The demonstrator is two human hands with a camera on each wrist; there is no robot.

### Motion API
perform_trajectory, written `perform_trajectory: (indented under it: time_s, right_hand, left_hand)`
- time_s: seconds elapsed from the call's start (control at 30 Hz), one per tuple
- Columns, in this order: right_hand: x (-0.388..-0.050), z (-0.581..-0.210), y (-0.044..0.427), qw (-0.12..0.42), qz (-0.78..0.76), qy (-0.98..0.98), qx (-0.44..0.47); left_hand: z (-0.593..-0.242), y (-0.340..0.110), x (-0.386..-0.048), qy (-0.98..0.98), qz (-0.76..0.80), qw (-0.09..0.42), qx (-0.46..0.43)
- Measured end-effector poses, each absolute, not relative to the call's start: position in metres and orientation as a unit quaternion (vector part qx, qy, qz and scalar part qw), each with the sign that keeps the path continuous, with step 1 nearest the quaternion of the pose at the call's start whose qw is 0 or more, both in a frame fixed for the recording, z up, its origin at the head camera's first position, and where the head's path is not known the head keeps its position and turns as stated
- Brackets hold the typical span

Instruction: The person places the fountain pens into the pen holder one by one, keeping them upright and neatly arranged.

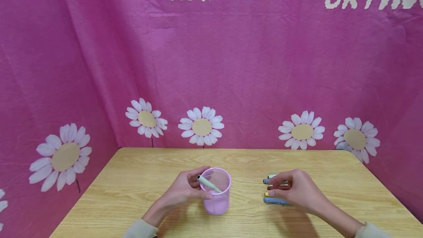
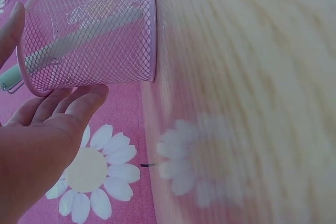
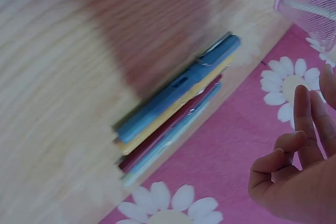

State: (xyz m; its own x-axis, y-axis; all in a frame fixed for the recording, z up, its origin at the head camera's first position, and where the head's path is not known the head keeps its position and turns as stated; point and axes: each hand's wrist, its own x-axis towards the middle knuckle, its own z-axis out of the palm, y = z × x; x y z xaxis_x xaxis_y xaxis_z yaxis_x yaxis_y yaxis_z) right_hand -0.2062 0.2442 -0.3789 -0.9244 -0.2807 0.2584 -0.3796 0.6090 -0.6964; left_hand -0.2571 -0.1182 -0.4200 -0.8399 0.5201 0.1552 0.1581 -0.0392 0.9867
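On the table stands a pink mesh pen cup (image 1: 216, 205), upright, with one pale green pen (image 1: 209, 184) leaning inside it. My left hand (image 1: 185, 186) holds the cup from its left side, thumb at the near rim and fingers along the far side. Over a row of pens hovers my right hand (image 1: 302, 190), thumb and forefinger apart, with nothing visible between them. In the right wrist view the row has a blue pen (image 3: 178, 87), a yellow pen (image 3: 181, 109), a dark red pen (image 3: 168, 128) and a light blue one. The right hand partly hides them in the head view.
A light wooden table (image 1: 145, 168) bears everything. Pink cloth (image 1: 248, 65) with white daisies and lettering hangs behind the table and along its sides. The pens lie side by side to the right of the cup, with bare wood between.
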Motion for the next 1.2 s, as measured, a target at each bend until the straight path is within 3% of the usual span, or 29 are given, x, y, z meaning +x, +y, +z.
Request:
perform_trajectory:
  time_s: [0.23,0.53,0.9,1.2]
  right_hand:
    - [-0.204,-0.391,0.266,0.062,0.363,-0.911,0.187]
    - [-0.206,-0.405,0.288,0.023,0.293,-0.943,0.155]
    - [-0.214,-0.412,0.293,0.005,0.238,-0.967,0.096]
    - [-0.218,-0.419,0.291,0.035,0.213,-0.969,0.12]
  left_hand:
    - [-0.42,-0.117,-0.257,0.676,0.681,0.137,0.247]
    - [-0.42,-0.116,-0.258,0.673,0.683,0.139,0.248]
    - [-0.42,-0.118,-0.258,0.674,0.682,0.139,0.247]
    - [-0.419,-0.117,-0.257,0.674,0.683,0.139,0.243]
